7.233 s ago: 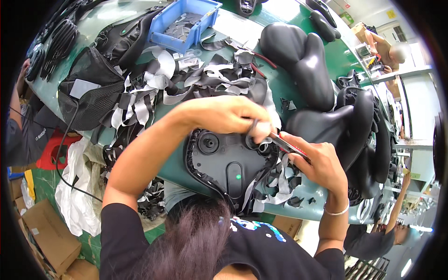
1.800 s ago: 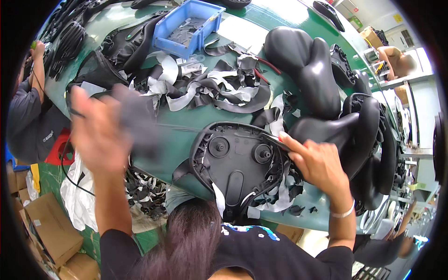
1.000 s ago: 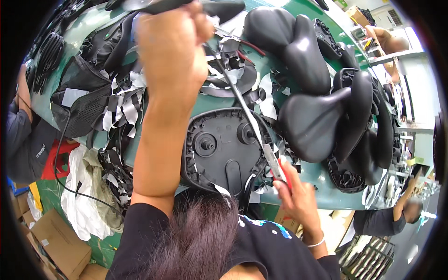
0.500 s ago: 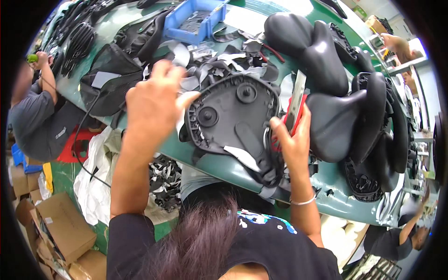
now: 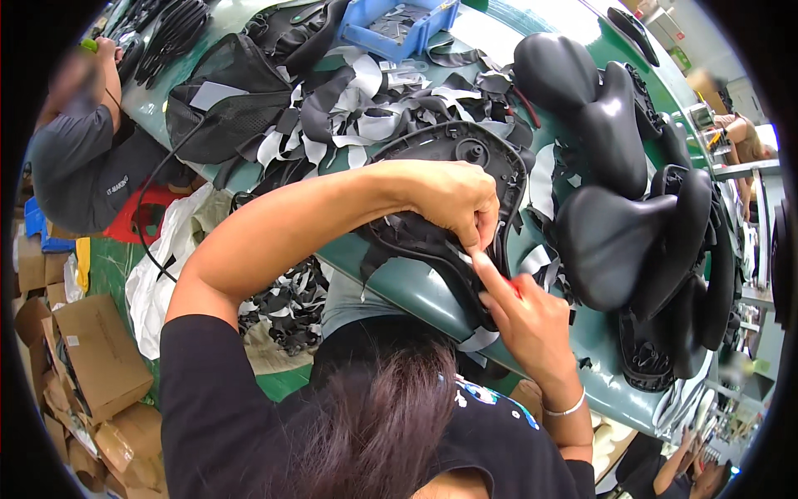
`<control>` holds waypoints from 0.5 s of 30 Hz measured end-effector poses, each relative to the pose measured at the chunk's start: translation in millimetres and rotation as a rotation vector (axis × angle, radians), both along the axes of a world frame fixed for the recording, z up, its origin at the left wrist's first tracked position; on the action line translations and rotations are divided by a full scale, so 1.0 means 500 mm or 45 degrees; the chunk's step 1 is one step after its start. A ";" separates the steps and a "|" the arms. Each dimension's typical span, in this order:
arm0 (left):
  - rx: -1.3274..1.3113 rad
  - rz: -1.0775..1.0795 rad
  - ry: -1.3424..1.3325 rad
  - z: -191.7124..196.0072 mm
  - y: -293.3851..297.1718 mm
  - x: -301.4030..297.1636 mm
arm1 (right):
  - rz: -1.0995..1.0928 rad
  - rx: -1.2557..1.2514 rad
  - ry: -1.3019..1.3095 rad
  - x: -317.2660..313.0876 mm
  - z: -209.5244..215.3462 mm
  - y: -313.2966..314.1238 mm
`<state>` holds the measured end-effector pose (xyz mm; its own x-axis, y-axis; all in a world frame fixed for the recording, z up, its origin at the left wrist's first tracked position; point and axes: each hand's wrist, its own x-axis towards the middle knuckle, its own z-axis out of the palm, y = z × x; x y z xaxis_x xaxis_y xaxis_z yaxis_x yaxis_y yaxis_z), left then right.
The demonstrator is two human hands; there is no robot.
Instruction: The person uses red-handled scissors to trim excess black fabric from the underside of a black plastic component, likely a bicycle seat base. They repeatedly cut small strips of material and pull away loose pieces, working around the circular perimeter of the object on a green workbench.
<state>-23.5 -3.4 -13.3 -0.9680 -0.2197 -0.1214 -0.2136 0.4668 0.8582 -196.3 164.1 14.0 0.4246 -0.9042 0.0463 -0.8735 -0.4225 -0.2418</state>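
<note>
A black bicycle saddle [image 5: 505, 158] lies upside down on the green table in front of me, its ribbed underside and a round post showing. My left hand [image 5: 453, 200] reaches across it, fingers pinched at the saddle's near right rim. A bit of pale-backed cover material shows just under these fingertips. My right hand [image 5: 532, 324] is closed around a red utility knife [image 5: 517, 288], mostly covered by the fingers. Its index finger points along the rim and meets the left fingertips. The blade is hidden from view.
Black and white cover scraps [image 5: 366, 116] heap beyond the saddle, below a blue bin [image 5: 391, 29]. Finished black saddles [image 5: 611, 241] crowd the right side. A black mesh bag [image 5: 224, 108] lies left. A person [image 5: 87, 158] works at the far left; cardboard boxes [image 5: 104, 358] stand on the floor.
My left hand has swung right and down from the saddle's left side to pinch at its rim. The right hand, with the knife, has lowered to meet it. The view has shifted.
</note>
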 end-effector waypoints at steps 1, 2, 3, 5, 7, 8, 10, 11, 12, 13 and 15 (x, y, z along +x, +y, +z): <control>-0.008 0.012 -0.005 0.004 0.000 0.000 | -0.005 0.013 0.145 0.010 0.008 -0.007; -0.009 0.026 -0.006 0.007 0.002 0.002 | 0.010 0.060 0.145 0.012 0.013 -0.008; -0.011 0.038 -0.007 0.007 0.004 0.003 | -0.014 0.133 0.138 0.008 0.015 -0.002; -0.002 0.038 -0.019 -0.002 0.007 0.004 | -0.070 0.270 0.124 -0.018 0.023 0.024; -0.093 0.045 -0.037 -0.005 0.012 0.016 | -0.105 0.484 0.182 -0.049 0.048 0.068; -0.068 0.108 0.023 0.015 0.011 0.017 | -0.158 0.565 0.222 -0.065 0.067 0.080; 0.200 0.433 0.347 0.025 0.012 0.042 | -0.197 0.446 -0.179 -0.101 0.050 0.077; 0.122 0.753 0.451 0.054 0.011 0.058 | -0.204 0.376 -0.385 -0.115 0.033 0.068; -0.344 1.060 0.396 0.067 -0.004 0.068 | -0.491 0.353 -0.619 -0.110 0.030 0.059; -0.702 1.202 0.191 0.042 -0.015 0.093 | -0.579 0.296 -0.824 -0.097 0.010 0.034; -0.549 0.871 -0.398 -0.036 -0.052 0.127 | -0.346 0.289 -0.726 -0.042 0.008 -0.039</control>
<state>40.0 -29.6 -31.2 -0.5423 -0.8298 -0.1318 -0.7631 0.4207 0.4906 -217.2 144.5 18.0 0.1461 -0.9892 -0.0077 -0.6509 -0.0903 -0.7537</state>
